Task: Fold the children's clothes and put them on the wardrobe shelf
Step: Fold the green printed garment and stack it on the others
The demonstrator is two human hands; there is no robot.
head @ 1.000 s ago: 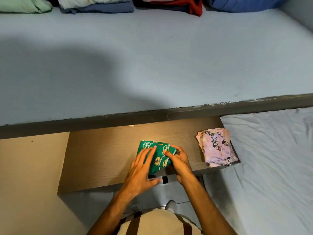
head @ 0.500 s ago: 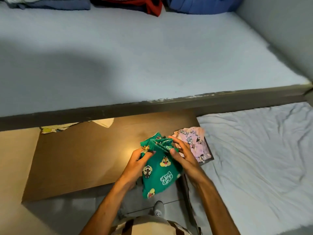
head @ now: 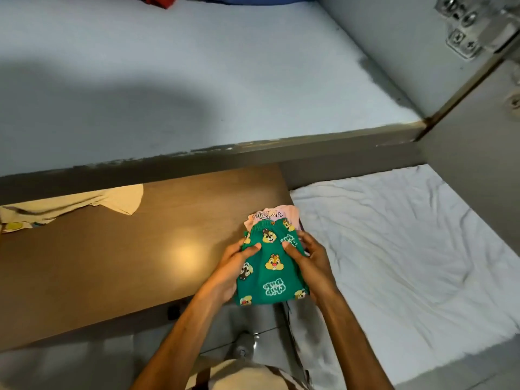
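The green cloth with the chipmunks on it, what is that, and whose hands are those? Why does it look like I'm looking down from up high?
The camera sits on a person's head, so you see what they see, looking down. Those are their own two hands. The left hand and the right hand both hold the green shorts, a piece of children's clothing. Behind it, a pink garment lies on the brown table. A cream garment lies at the far left of the table. To the right is a bed with a white sheet. Above is the grey wardrobe shelf.
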